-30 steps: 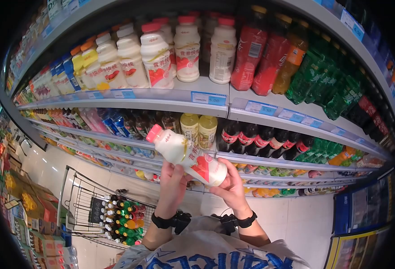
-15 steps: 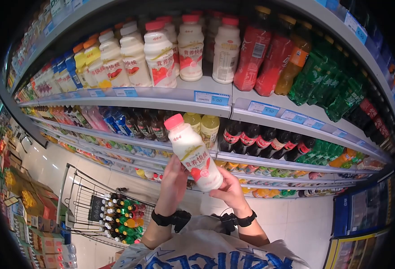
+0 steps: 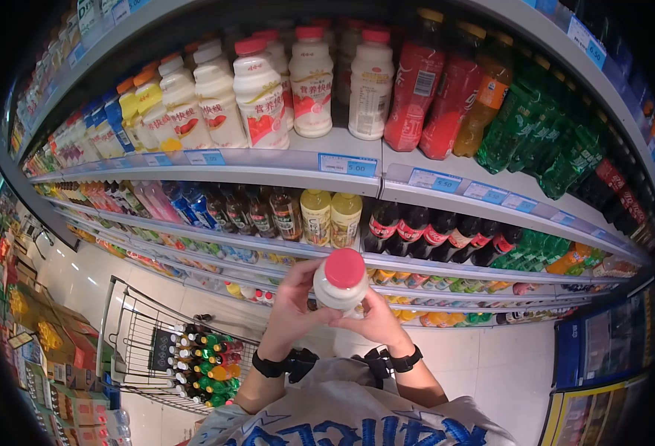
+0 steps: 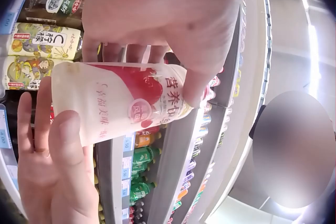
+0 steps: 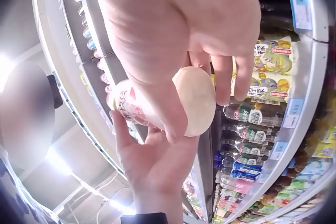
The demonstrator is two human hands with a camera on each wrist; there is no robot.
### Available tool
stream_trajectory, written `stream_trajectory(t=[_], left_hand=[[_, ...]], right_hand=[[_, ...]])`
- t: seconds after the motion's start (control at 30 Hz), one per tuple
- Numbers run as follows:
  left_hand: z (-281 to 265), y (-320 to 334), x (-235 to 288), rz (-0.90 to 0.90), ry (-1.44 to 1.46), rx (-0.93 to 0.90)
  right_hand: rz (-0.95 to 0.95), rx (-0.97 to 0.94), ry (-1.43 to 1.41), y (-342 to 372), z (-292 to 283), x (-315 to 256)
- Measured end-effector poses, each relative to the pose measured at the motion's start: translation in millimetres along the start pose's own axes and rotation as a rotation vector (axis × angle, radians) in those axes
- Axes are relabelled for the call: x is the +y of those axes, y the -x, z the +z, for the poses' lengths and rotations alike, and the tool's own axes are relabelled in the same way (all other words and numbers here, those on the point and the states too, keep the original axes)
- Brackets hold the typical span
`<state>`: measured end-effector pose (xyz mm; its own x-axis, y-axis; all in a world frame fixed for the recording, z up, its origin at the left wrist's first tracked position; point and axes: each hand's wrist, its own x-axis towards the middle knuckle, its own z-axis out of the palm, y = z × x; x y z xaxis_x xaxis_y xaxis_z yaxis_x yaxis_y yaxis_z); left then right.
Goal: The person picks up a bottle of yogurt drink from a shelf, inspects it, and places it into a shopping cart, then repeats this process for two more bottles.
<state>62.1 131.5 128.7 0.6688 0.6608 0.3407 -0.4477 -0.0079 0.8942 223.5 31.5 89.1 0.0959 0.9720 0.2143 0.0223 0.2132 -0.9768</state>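
In the head view a white bottle with a pink-red cap [image 3: 344, 276] is held between both hands, its cap end turned up toward the camera. My left hand [image 3: 294, 306] curls round one side and my right hand [image 3: 378, 321] grips the other. The left wrist view has the bottle's red strawberry label [image 4: 142, 90], my left hand [image 4: 168, 16] near the neck end and my right hand [image 4: 60, 174] at the base end. From the right wrist, the pale round base [image 5: 195, 100] shows under my right hand [image 5: 178, 35], with my left hand [image 5: 157, 163] below.
A shelf [image 3: 230, 167] of white, red, orange and green bottles runs across the front. Lower shelves hold yellow drinks [image 3: 316, 215] and dark cola bottles [image 3: 409, 230]. A wire cart [image 3: 126, 338] with several bottles stands at the left; a blue-framed case [image 3: 565, 357] is at the right.
The bottle has turned from lying slantwise with its front label showing to having its cap toward the head camera. Both hands have shifted round it, and the left fingers now curl about its side.
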Motion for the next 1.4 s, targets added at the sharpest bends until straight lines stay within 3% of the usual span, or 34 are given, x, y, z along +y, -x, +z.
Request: stream_trajectory(t=[0.17, 0.23, 0.37, 0.47, 0.6, 0.67, 0.73, 0.83, 1.03, 1.13, 1.27, 1.4], left_hand=[[5, -3, 7, 0.058, -0.211, -0.142], [16, -5, 17, 0.169, -0.24, -0.029], [11, -7, 13, 0.234, -0.312, 0.027], [5, -10, 14, 0.2, -0.276, 0.043], [-12, -14, -3, 0.152, -0.415, 0.083], [-16, -16, -9, 0.136, -0.424, 0.061], [-13, -16, -12, -0.008, -0.182, 0.09], [-20, -13, -25, -0.145, -0.11, 0.151], [-14, -13, -7, -0.244, 0.001, 0.105], [-32, -6, -39, -0.31, 0.076, 0.095], [-41, 2, -51, -0.189, -0.221, 0.09], [-46, 11, -41, -0.37, -0.223, 0.14]], right_hand=[[0.087, 0.004, 0.084, 4, -1, 13], [0.064, 0.009, 0.07, 4, 0, 11], [0.058, -0.023, -0.033, 9, 3, 5], [0.065, -0.094, -0.012, 11, 2, -9], [-0.004, -0.044, 0.036, 15, 5, -15], [0.003, 0.102, -0.238, 18, 11, -22], [0.017, 0.117, -0.156, 19, 11, -28], [-0.009, 0.105, -0.073, 17, 6, -18], [-0.13, 0.058, -0.226, 13, 20, -24], [-0.151, 0.076, -0.261, 6, 31, -33], [-0.061, 0.141, -0.225, -2, 38, -35], [-0.066, 0.147, -0.236, -5, 45, -29]])
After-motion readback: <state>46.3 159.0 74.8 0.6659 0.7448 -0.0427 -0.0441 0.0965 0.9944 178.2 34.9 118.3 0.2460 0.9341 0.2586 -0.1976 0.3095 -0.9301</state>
